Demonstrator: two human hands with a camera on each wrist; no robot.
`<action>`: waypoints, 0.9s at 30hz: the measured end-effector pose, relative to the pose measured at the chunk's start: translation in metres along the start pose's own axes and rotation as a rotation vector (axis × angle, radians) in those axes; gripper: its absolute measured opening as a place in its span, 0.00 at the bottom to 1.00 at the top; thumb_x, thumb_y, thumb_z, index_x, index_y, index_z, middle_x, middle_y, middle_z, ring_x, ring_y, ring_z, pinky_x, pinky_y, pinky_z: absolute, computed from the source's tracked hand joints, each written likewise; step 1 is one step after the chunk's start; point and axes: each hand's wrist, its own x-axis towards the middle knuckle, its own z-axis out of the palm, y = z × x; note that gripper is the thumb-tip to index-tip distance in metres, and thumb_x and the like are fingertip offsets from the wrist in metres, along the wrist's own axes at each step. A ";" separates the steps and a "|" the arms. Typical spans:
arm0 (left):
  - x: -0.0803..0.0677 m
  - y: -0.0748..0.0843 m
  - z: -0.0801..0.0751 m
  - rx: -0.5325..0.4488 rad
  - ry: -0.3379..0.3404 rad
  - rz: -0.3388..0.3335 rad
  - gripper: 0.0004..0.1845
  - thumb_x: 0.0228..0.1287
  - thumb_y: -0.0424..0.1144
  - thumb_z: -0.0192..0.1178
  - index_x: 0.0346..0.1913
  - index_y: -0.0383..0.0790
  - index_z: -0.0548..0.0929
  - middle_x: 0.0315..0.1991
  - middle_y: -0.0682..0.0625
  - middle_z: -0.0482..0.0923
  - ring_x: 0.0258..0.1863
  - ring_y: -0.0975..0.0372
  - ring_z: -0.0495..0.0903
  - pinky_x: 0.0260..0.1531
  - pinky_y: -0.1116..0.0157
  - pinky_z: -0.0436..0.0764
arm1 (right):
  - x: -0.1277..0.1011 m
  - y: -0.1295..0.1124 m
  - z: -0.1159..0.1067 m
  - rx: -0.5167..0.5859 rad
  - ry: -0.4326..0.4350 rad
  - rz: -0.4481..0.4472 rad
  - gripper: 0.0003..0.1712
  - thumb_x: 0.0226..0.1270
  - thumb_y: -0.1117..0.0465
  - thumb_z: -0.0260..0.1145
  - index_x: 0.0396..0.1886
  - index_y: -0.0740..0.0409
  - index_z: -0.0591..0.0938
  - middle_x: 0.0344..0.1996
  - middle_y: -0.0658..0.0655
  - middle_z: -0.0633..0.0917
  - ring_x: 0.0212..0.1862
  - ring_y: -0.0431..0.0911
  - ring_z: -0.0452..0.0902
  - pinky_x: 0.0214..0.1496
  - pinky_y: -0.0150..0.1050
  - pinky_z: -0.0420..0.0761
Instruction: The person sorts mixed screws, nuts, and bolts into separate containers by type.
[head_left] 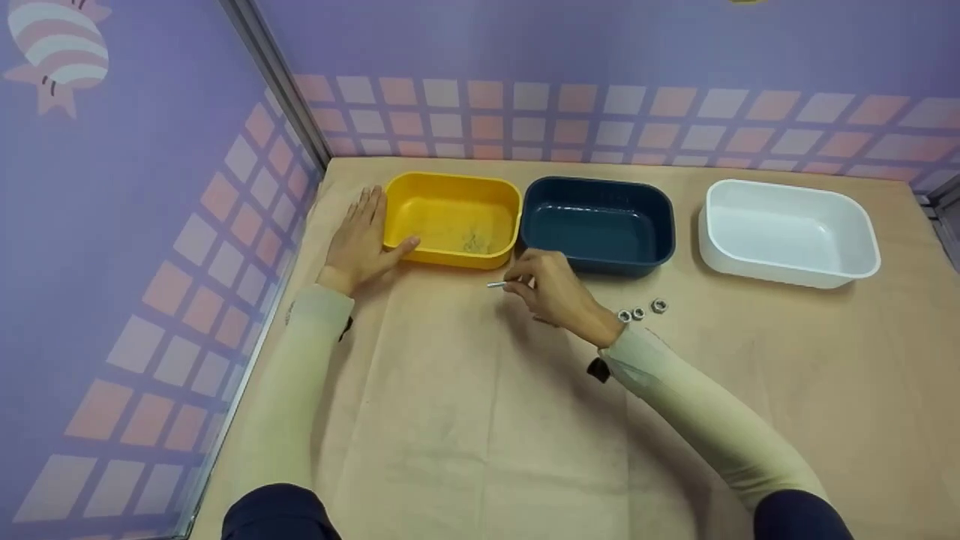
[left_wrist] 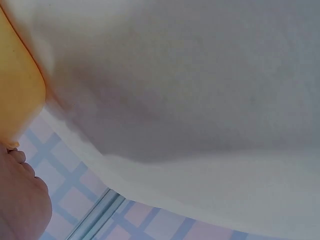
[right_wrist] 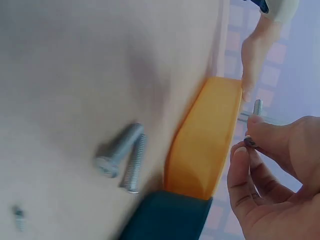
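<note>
Head view: your left hand (head_left: 365, 240) lies flat with straight fingers against the outer left wall of the yellow tub (head_left: 453, 218), thumb touching its near rim; it grips nothing. Your right hand (head_left: 553, 292) hovers just in front of the seam between the yellow tub and the dark blue tub (head_left: 598, 223), fingertips pinching a small silver bolt (head_left: 496, 284) that sticks out to the left of the fingers, just above the table (head_left: 480, 420). Three nuts (head_left: 640, 311) lie on the paper just right of your right wrist. A white tub (head_left: 789, 231) stands well apart, further to the right.

Left wrist view: only the heel of your left hand (left_wrist: 20, 200), a strip of yellow tub (left_wrist: 17, 95) wall and table paper show; finger pose cannot be told here.

Right wrist view: thumb and forefinger of your right hand (right_wrist: 280, 175) pinch the bolt (right_wrist: 257, 107) near the yellow tub's (right_wrist: 202, 145) rim. Two bolts (right_wrist: 122, 155) lie loose on the table beneath, touching each other, blurred.
</note>
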 end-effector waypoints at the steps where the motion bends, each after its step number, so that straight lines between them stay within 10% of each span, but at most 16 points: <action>1: 0.000 0.000 0.000 0.002 -0.001 -0.003 0.63 0.72 0.79 0.44 0.86 0.28 0.43 0.88 0.34 0.39 0.88 0.45 0.39 0.88 0.49 0.40 | 0.004 -0.001 0.000 0.002 -0.003 0.000 0.05 0.71 0.66 0.75 0.42 0.61 0.94 0.39 0.58 0.89 0.39 0.48 0.87 0.40 0.39 0.90; 27: 0.000 0.001 -0.001 0.024 -0.003 0.010 0.62 0.73 0.78 0.43 0.85 0.27 0.45 0.87 0.33 0.41 0.88 0.43 0.41 0.87 0.48 0.42 | 0.115 -0.015 0.020 0.003 0.080 0.107 0.10 0.77 0.65 0.69 0.50 0.62 0.92 0.47 0.59 0.90 0.46 0.46 0.86 0.52 0.35 0.90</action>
